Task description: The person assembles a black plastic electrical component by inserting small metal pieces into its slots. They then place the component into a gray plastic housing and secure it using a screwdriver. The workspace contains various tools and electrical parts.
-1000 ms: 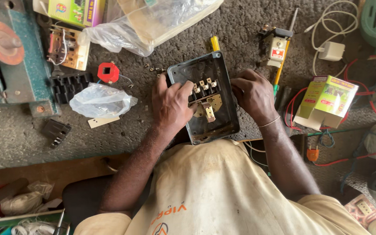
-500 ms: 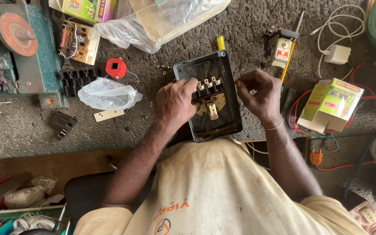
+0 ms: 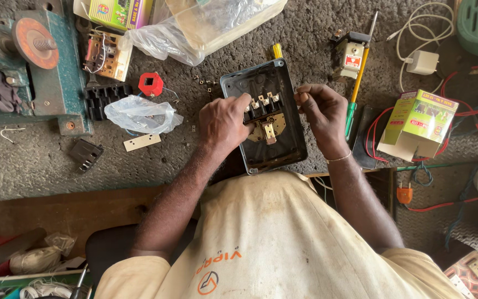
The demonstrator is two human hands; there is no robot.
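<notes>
Both our hands sit on the open grey switch box [image 3: 283, 149], which lies flat on the rough bench top [image 3: 206, 149] right in front of our chest. Left hand [image 3: 223, 123] covers the box's left rim, fingers curled, fingertips pinching the left end of the black terminal block [image 3: 261, 106] inside. Right hand [image 3: 323, 113] is at the box's right rim, thumb and forefinger closed together on something tiny, too small to tell what. Box contents: terminal block with a row of metal clips across the upper half, one brass contact plate [image 3: 268, 130] just below it, bare floor toward the near end. Yellow handle tip [image 3: 277, 51] pokes out just past the far rim. Other containers: clear plastic bag [image 3: 217, 27] at the far edge, contents unclear; smaller crumpled clear bag [image 3: 139, 113] left of our left hand, contents unclear; green-and-yellow carton [image 3: 419, 124] right of our right hand, flap open, inside not visible. Green-handled screwdriver [image 3: 358, 77] lies just beside the right hand. Red coil bobbin [image 3: 150, 84] and black finned part [image 3: 103, 98] sit well left of the box.
</notes>
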